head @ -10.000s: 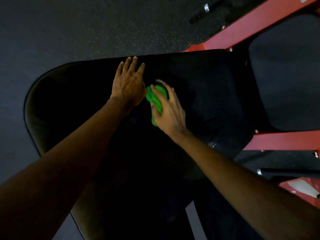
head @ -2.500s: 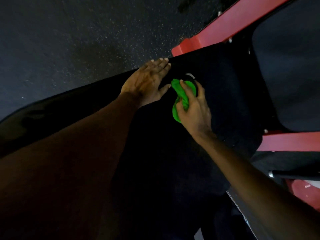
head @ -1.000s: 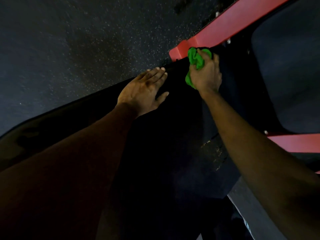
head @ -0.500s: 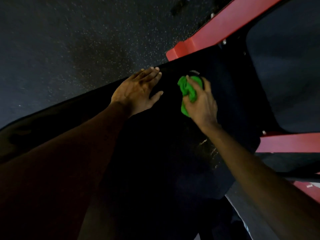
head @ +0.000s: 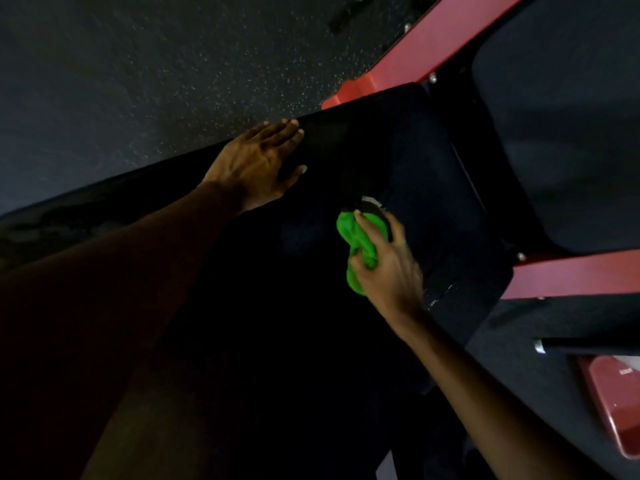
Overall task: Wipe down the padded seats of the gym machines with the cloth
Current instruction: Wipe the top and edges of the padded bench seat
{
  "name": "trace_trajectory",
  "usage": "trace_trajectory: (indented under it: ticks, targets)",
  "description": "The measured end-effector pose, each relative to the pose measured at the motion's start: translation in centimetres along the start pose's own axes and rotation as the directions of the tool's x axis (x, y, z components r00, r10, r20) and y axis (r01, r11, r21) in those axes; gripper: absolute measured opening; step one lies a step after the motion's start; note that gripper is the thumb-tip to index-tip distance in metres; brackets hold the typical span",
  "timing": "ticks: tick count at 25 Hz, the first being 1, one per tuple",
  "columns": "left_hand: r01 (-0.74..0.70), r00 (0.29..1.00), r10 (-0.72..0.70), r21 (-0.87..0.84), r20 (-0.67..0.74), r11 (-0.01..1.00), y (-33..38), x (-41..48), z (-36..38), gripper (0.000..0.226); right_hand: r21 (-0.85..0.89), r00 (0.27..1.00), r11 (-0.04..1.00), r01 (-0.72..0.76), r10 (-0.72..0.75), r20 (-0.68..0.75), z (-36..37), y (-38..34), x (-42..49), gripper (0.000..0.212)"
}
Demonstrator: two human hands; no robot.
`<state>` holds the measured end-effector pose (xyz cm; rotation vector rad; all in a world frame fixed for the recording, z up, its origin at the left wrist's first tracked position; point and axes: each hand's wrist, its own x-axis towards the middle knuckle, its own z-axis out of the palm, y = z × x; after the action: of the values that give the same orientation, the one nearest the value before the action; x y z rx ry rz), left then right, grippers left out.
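Note:
A black padded seat [head: 346, 154] of a red-framed gym machine fills the middle of the head view. My right hand [head: 388, 268] grips a bunched green cloth [head: 356, 244] and presses it on the pad near its right side. My left hand [head: 259, 161] lies flat with straight fingers on the pad's far edge, to the left of the cloth. Both forearms reach in from the bottom of the view.
Red frame bars run along the top right [head: 422, 53] and the right side [head: 575, 275] of the seat. A second dark pad [head: 568, 116] sits at the right. Dark speckled rubber floor [head: 138, 71] lies beyond the seat. A red part [head: 613, 403] shows at the lower right.
My right hand has drawn the green cloth back from the pad's far corner by the red frame toward me, across the pad. My left hand stays flat on the far edge.

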<state>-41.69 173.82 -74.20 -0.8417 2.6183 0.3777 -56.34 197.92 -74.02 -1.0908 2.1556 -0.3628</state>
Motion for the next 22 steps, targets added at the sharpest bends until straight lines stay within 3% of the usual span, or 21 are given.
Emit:
trace_trajectory:
  ticks: [2, 5, 7, 12, 17, 19, 22]
  targets:
    - [-0.008, 1.0, 0.008, 0.006, -0.005, 1.0, 0.2, 0.1, -0.1, 0.065, -0.016, 0.995, 0.996, -0.092, 0.092, -0.041, -0.6, 1.8, 3.0, 0.066]
    - [-0.053, 0.997, 0.053, -0.011, -0.052, 0.999, 1.7, 0.2, -0.2, 0.057, 0.071, 0.93, 0.936, -0.346, 0.352, -0.102, -2.1, 3.7, 9.2, 0.06]
    - [-0.079, 0.995, 0.076, -0.037, -0.059, 0.996, 3.7, 0.7, 0.2, 0.055, 0.084, 0.905, 0.911, -0.403, 0.41, -0.11, -2.4, 3.7, 10.6, 0.06]
    - [-0.017, 1.0, 0.019, -0.081, 0.017, 0.997, 6.9, 2.2, 1.8, 0.06, 0.051, 0.987, 0.988, -0.143, 0.146, -0.061, -0.6, 1.3, 3.9, 0.063]
    - [-0.021, 1.0, 0.021, -0.109, -0.007, 0.994, 6.5, 2.1, 2.3, 0.063, 0.034, 0.998, 0.998, 0.061, -0.061, -0.016, 1.0, 0.2, -3.2, 0.064]
    - [-0.011, 1.0, 0.008, -0.125, -0.019, 0.992, 6.5, 2.1, 2.4, 0.064, 0.039, 0.998, 0.997, 0.065, -0.064, -0.016, 0.8, 0.4, -2.1, 0.062]
    - [0.01, 1.0, -0.011, -0.14, -0.009, 0.99, 6.7, 2.2, 2.3, 0.065, 0.084, 0.995, 0.993, -0.087, 0.091, -0.044, 0.3, -0.2, 1.9, 0.061]
